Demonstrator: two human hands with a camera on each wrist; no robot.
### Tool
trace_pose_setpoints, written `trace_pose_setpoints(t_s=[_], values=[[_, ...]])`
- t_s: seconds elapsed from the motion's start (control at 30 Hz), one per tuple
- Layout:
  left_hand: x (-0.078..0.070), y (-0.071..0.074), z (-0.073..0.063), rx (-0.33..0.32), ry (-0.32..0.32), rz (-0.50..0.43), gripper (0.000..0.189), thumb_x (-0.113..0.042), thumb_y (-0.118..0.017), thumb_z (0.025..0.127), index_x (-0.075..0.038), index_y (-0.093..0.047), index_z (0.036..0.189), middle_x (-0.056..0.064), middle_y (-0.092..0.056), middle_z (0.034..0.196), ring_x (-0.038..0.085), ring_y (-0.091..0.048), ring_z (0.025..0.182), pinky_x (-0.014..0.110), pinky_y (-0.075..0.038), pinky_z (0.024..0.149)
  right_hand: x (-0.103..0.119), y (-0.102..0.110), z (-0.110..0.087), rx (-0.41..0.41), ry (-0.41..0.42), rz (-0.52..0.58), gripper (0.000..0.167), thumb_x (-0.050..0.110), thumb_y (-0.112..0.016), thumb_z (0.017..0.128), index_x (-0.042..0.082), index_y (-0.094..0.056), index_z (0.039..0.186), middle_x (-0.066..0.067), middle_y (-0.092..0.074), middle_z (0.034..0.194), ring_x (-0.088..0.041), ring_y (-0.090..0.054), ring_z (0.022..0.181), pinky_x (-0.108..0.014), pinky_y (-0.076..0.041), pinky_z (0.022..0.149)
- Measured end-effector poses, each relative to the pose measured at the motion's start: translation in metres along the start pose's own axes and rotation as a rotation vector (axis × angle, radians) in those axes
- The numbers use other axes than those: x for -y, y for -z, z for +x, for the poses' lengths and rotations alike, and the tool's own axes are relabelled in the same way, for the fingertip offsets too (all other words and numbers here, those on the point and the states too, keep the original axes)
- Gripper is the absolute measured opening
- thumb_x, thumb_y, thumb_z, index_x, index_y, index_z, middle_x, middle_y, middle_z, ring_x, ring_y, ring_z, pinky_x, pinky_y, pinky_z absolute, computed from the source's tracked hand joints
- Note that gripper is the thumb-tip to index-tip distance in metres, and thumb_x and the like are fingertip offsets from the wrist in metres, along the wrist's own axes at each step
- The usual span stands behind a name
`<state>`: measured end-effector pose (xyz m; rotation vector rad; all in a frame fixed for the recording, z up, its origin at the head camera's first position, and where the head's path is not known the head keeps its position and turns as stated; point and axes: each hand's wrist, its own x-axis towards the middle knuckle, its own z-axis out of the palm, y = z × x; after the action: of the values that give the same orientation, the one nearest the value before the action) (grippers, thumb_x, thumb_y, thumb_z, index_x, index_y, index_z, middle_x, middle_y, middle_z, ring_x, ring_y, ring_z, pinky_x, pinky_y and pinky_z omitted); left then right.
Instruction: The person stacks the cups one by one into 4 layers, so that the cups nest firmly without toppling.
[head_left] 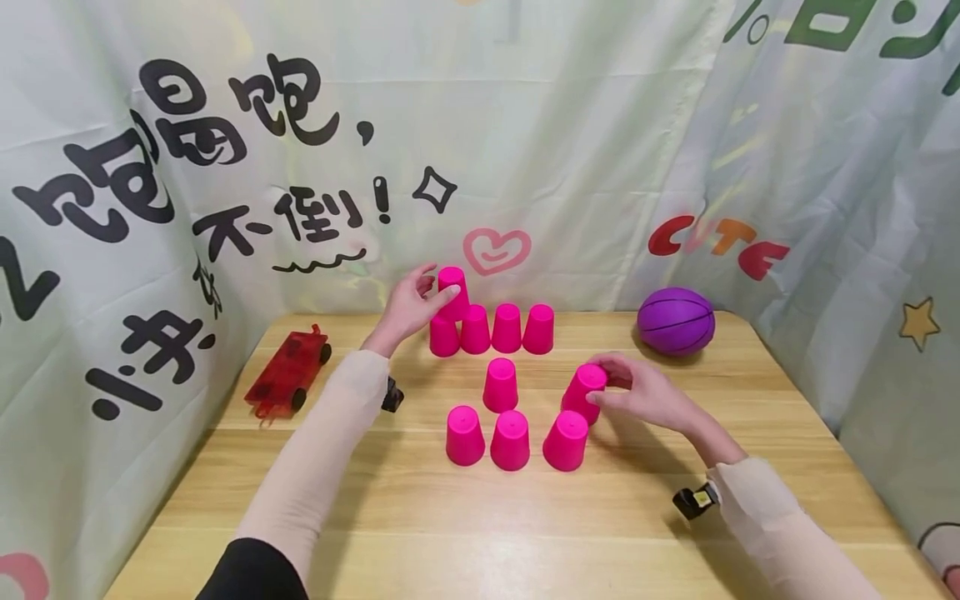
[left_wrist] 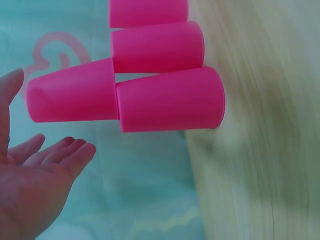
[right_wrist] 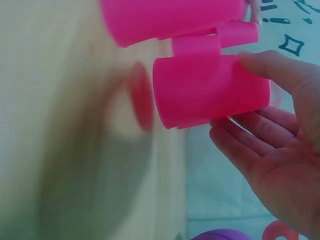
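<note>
In the head view, a back row of several upside-down pink cups has one upper cup standing on its left end. My left hand is beside that upper cup; the left wrist view shows the fingers spread and apart from it. My right hand holds another pink cup between thumb and fingers. A gap and a shadow under its rim show it raised just off the table. Ahead of the back row stands a single cup, and nearer me a front row of three cups.
A purple ball sits at the table's back right. On the left side lies a translucent red toy car with black wheels. A printed curtain hangs behind the wooden table and along both sides.
</note>
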<state>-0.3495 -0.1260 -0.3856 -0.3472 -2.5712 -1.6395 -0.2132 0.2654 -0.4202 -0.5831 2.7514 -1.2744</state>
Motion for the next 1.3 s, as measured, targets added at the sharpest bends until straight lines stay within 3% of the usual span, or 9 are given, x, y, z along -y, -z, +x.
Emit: trace_pose_setpoints(t_s=[0.1,0.27,0.43,0.57,0.73,0.93,1.17,1.3], values=[[-0.001,0.004,-0.005,-0.053,-0.014,-0.002,0.078,-0.042,-0.075,0.096,-0.009,-0.043,0.159,0.026,-0.053,0.155,0.041,-0.052,0.145,0.051,-0.046,0.120,0.009,0.006,0.011,-0.046,0.018,-0.006,0.054,0.021,-0.084,0.092,-0.001,-0.063,0.136,-0.017,-0.075,0.126,-0.034,-0.072,0.119,-0.033,-0.061,0.097],[-0.008,0.010,-0.018,-0.150,-0.078,-0.046,0.065,-0.031,-0.075,0.098,-0.007,-0.051,0.152,0.027,-0.063,0.144,0.040,-0.063,0.134,0.049,-0.050,0.116,0.022,0.014,0.034,-0.100,0.007,-0.035,0.057,0.029,-0.083,0.093,0.005,-0.062,0.140,-0.015,-0.075,0.128,-0.032,-0.072,0.120,-0.024,-0.060,0.090],[-0.020,0.015,-0.035,-0.160,-0.145,-0.057,0.054,-0.023,-0.075,0.098,-0.007,-0.058,0.146,0.022,-0.073,0.130,0.035,-0.073,0.117,0.045,-0.057,0.107,0.033,0.016,0.055,-0.154,0.010,-0.037,0.054,0.032,-0.081,0.094,0.007,-0.064,0.139,-0.014,-0.076,0.124,-0.029,-0.074,0.113,-0.020,-0.058,0.083],[-0.024,0.016,-0.051,-0.095,-0.189,-0.063,0.050,-0.018,-0.076,0.097,-0.005,-0.060,0.143,0.021,-0.076,0.122,0.035,-0.075,0.109,0.042,-0.061,0.100,0.038,0.018,0.070,-0.188,0.012,-0.012,0.051,0.029,-0.082,0.094,0.007,-0.066,0.137,-0.016,-0.075,0.123,-0.030,-0.073,0.110,-0.017,-0.056,0.080],[-0.018,0.013,-0.070,0.002,-0.192,-0.058,0.049,-0.015,-0.076,0.097,-0.006,-0.060,0.143,0.023,-0.073,0.125,0.034,-0.073,0.112,0.034,-0.060,0.096,0.042,0.017,0.088,-0.209,-0.014,0.006,0.057,0.032,-0.081,0.094,0.010,-0.063,0.144,-0.014,-0.072,0.132,-0.032,-0.071,0.119,-0.018,-0.056,0.083],[-0.010,0.007,-0.092,0.128,-0.184,-0.058,0.049,-0.015,-0.077,0.096,-0.005,-0.061,0.142,0.018,-0.074,0.126,0.032,-0.072,0.114,0.041,-0.061,0.100,0.041,0.013,0.108,-0.224,-0.029,0.051,0.058,0.031,-0.078,0.097,0.009,-0.060,0.147,-0.017,-0.071,0.134,-0.034,-0.069,0.122,-0.023,-0.055,0.090],[0.001,0.003,-0.115,0.243,-0.145,-0.037,0.049,-0.019,-0.078,0.095,-0.012,-0.063,0.141,0.010,-0.074,0.127,0.026,-0.072,0.118,0.045,-0.059,0.104,0.045,0.007,0.125,-0.229,-0.023,0.065,0.055,0.027,-0.077,0.097,0.007,-0.061,0.145,-0.017,-0.071,0.132,-0.033,-0.068,0.120,-0.027,-0.056,0.090],[0.005,-0.001,-0.125,0.297,-0.146,-0.038,0.052,-0.020,-0.079,0.095,-0.012,-0.061,0.144,0.011,-0.073,0.129,0.027,-0.072,0.120,0.046,-0.058,0.105,0.047,0.003,0.131,-0.231,-0.018,0.052,0.053,0.025,-0.077,0.097,0.007,-0.061,0.144,-0.017,-0.071,0.130,-0.033,-0.068,0.119,-0.036,-0.059,0.093]])
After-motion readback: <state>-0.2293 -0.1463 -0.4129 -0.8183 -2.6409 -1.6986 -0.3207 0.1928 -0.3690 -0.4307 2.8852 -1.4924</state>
